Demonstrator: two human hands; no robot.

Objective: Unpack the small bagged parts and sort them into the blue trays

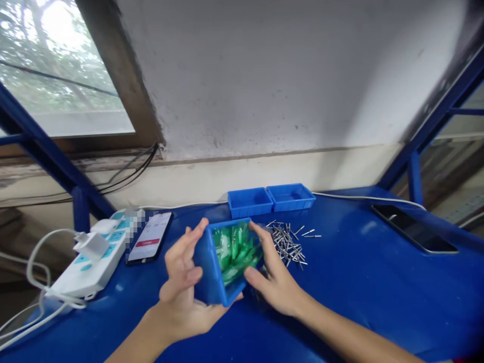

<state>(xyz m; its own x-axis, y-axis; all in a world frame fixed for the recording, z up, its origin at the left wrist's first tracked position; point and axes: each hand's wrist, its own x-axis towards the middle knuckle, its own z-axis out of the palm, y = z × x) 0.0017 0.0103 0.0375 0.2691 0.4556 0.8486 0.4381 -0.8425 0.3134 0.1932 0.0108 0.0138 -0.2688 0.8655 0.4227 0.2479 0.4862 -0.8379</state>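
Observation:
Tilted toward me, a blue plastic bin [218, 262] is held above the table, filled with small green packets [235, 249] in clear wrapping. My left hand [189, 287] grips the bin from its left side and underneath, fingers wrapped round it. At the bin's right side is my right hand [274, 275], its thumb and fingers curled at the opening against the green packets; a blur of clear plastic shows below it. Just behind that hand, a pile of thin metal rivets [289, 244] lies loose on the table.
Two blue bins [250, 201] stand side by side against the wall. A lit phone [150, 237] and a white power strip [109, 252] with plugs and cables lie at left. Another dark phone [414, 229] is at right on the blue table [363, 292]. Blue frame posts rise at both sides.

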